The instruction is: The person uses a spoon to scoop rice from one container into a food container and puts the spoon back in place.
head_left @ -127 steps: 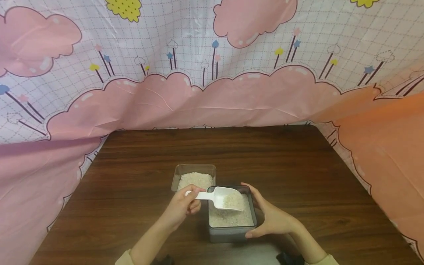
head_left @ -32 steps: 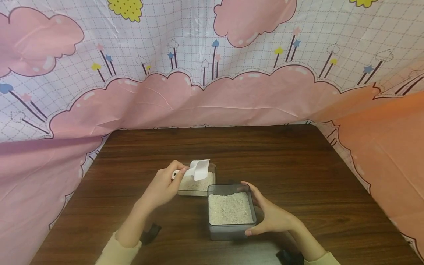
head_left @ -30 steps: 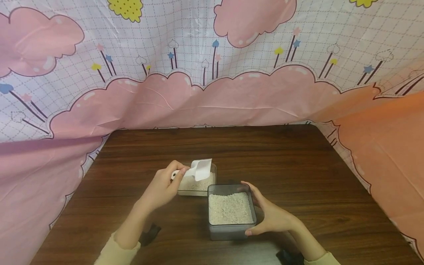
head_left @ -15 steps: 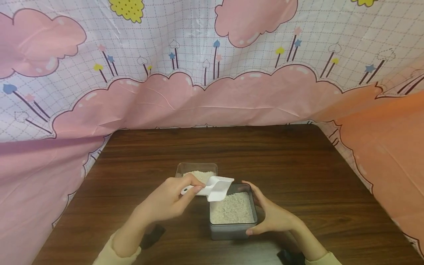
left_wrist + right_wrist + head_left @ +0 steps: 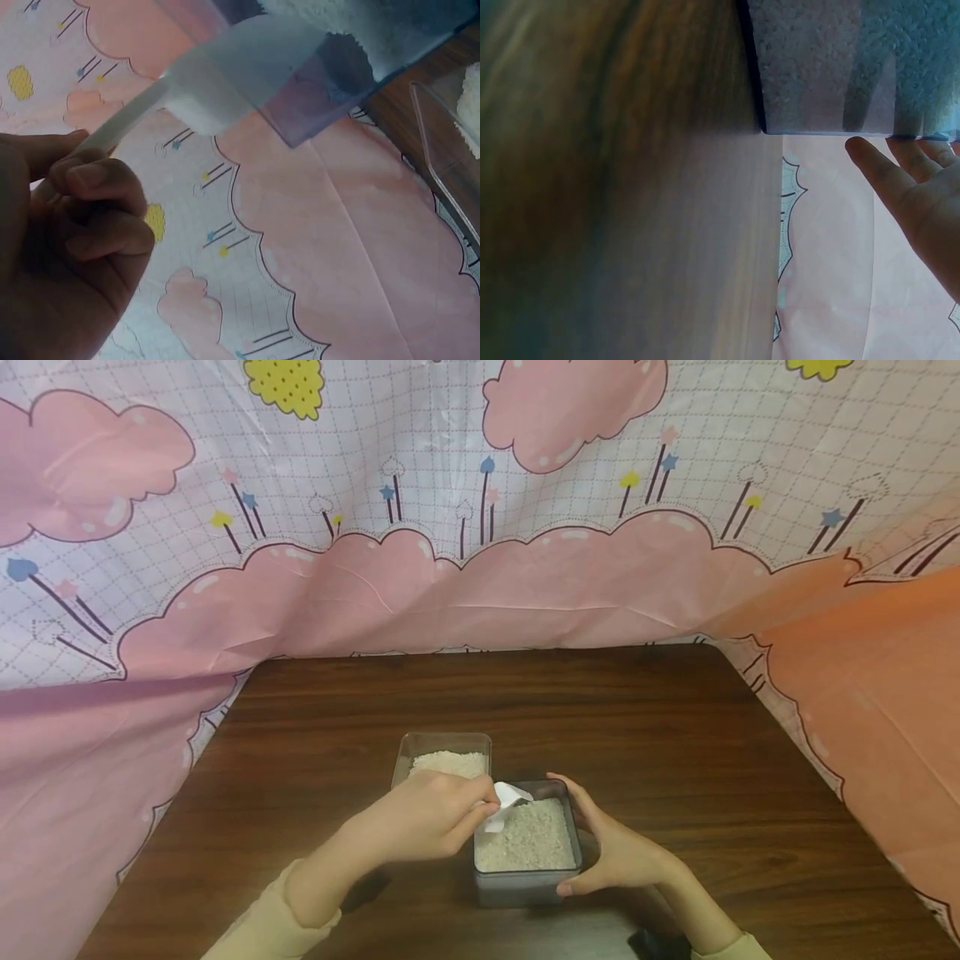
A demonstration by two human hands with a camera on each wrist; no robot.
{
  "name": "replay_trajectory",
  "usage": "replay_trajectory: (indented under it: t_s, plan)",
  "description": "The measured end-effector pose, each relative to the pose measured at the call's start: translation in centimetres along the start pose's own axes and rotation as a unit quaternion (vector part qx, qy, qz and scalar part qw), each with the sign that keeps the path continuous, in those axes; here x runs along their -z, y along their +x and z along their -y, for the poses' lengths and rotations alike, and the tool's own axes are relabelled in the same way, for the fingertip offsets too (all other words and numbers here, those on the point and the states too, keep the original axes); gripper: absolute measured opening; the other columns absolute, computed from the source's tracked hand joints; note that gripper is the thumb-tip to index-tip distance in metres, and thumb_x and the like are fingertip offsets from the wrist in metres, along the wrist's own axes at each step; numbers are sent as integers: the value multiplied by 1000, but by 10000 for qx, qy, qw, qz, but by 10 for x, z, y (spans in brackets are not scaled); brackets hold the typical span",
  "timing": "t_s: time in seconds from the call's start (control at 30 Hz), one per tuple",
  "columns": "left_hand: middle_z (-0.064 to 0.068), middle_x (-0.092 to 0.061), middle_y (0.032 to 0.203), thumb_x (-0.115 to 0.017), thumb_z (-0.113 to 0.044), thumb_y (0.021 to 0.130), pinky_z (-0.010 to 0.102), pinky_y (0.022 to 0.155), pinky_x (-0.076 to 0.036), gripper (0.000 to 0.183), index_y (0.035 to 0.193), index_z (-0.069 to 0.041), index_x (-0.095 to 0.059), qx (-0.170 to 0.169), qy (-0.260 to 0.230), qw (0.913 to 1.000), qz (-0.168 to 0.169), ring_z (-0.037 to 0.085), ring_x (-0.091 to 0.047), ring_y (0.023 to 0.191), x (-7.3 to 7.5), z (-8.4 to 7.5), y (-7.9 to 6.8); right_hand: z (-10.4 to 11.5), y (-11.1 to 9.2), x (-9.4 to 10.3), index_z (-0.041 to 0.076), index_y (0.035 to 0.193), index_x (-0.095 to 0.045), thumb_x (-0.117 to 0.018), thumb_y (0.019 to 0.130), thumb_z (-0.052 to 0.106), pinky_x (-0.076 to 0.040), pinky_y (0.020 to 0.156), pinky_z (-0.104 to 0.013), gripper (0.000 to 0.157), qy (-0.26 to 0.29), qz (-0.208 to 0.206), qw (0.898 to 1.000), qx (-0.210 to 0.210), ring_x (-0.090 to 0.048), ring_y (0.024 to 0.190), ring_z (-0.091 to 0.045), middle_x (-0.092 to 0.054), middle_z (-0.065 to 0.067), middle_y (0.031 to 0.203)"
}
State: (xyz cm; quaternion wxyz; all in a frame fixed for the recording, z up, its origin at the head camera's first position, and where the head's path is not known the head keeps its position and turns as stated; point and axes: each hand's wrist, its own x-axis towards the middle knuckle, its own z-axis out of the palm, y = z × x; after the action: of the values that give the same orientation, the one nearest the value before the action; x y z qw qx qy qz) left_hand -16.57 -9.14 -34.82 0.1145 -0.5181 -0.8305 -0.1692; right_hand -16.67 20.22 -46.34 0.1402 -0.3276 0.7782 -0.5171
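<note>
My left hand (image 5: 435,817) grips a white scoop (image 5: 507,800) by its handle, with curled fingers showing in the left wrist view. The scoop is tilted over the back left of a dark translucent square container (image 5: 519,890), its bowl partly behind my hand. White rice (image 5: 534,843) fills most of that container. My right hand (image 5: 618,856) holds the container's right side, thumb at the front corner and fingers around the back one. In the right wrist view, rice shows through the container's wall (image 5: 817,75) beside the fingertips.
A shallower clear box (image 5: 405,750) of rice stands behind and left of the dark container, partly hidden by my left hand. The brown wooden table (image 5: 637,710) meets a patterned cloth (image 5: 480,602) at the back and sides.
From above the clear box, my left hand has carried the scoop right and toward me to the dark container, where it now tips lower. The right hand keeps its place.
</note>
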Motion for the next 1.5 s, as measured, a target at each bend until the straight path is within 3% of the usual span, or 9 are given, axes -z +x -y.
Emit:
replay_trajectory:
  t_s: [0.17, 0.27, 0.4, 0.67, 0.77, 0.87, 1.07, 1.23, 1.5]
  plan:
    - [-13, -39, 58, -53, -13, 98, 14, 47, -29, 10, 89, -11, -57, 424, -210, 9966, 679, -1, -32, 50, -3, 0, 4, -2, 0, -1, 20, 156, -3, -89, 70, 20, -29, 102, -68, 122, -11, 50, 9998, 172, -24, 139, -47, -22, -15, 153]
    - [-13, -39, 58, -51, -14, 100, 17, 48, -31, 10, 95, -10, -59, 889, -800, 9879, 986, 0, -32, 50, -4, 6, 4, -2, 0, 0, 24, 156, -4, -89, 70, 21, -32, 108, -52, 122, -76, 23, 9999, 149, -25, 139, -44, -23, -12, 154]
    - [-13, -37, 58, -51, -14, 102, 19, 50, -31, 11, 100, -9, -60, 1342, -1653, 9713, 1058, -1, -29, 48, -9, 15, 1, -2, 0, 0, 25, 156, -5, -90, 69, 21, -33, 108, -34, 122, -123, -7, 9998, 143, -27, 139, -43, -24, -10, 153]
    - [-6, -61, 80, -50, -21, 103, 22, 61, -41, 14, 101, -13, -61, 1752, -2446, 9508, 733, 0, -33, 53, -23, 27, -10, -1, 0, 0, 22, 156, -3, -89, 70, 20, -27, 103, -70, 122, -34, 21, 9998, 187, -22, 139, -46, -23, -12, 153]
    - [-7, -53, 65, -49, -23, 104, 22, 57, -38, 17, 100, -11, -61, 2019, -2937, 9324, 593, 1, -36, 52, -29, 29, -14, -1, 0, 0, 23, 156, -3, -90, 69, 21, -26, 102, -71, 122, -35, 25, 9998, 184, -21, 140, -46, -23, -13, 153]
    - [-7, -40, 53, -48, -23, 104, 21, 50, -32, 20, 99, -7, -60, 2250, -3530, 9070, 457, 4, -35, 47, -35, 30, -17, -1, 0, -1, 23, 156, -3, -89, 70, 22, -25, 102, -72, 122, -11, 34, 9998, 179, -20, 140, -47, -22, -15, 153]
    - [-2, -42, 54, -46, -13, 104, 22, 53, -35, 19, 98, 1, -58, 2540, -4333, 8647, 81, 10, -42, 50, -44, 29, -20, -1, -1, -1, 22, 156, -2, -89, 70, 22, -24, 102, -71, 122, 10, 54, 9998, 167, -18, 141, -49, -20, -17, 154]
    - [0, -41, 56, -40, -7, 105, 23, 54, -37, 22, 95, 9, -51, 2448, -5039, 8281, -210, 9, -42, 53, -53, 28, -22, 1, -1, -1, 23, 156, -2, -89, 70, 22, -23, 103, -71, 122, 25, 41, 9999, 121, -17, 142, -49, -18, -18, 155]
    - [0, -42, 58, -40, -8, 105, 22, 55, -38, 24, 99, 13, -50, 2618, -5296, 8029, -797, 8, -44, 54, -62, 19, -30, 0, 1, 0, 19, 156, -1, -89, 70, 21, -23, 102, -72, 123, -8, 61, 9999, 147, -15, 142, -48, -18, -19, 154]
